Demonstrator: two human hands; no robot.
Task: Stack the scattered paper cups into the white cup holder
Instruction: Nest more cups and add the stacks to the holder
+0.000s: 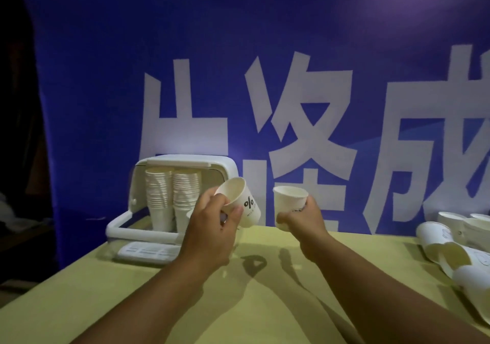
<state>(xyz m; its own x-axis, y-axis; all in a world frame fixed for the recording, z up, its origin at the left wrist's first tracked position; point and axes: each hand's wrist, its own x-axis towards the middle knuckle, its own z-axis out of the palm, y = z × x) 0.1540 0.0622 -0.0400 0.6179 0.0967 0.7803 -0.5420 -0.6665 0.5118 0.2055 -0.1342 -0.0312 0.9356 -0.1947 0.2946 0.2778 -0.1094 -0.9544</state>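
Head view. Left hand [212,220] fingers clamp a tilted cup [242,201], mouth toward 10 o'clock; right hand [301,219] fingers wrap an upright cup [290,201] near its base. Both cups are aloft, apart. Holder [175,161], at 9 o'clock of the hands, contains two stacks [172,200]. Loose cups [450,243] lie at 3 o'clock on the table [119,304].

At three o'clock the frame edge is cutting off the scattered cups [456,248] and the banner [265,52]. The left hand [209,227] is hiding one side of the tilted cup [242,200] and the five-o'clock corner of the cup holder [135,184]. The right hand [302,219] is covering print on the upright cup [289,200].
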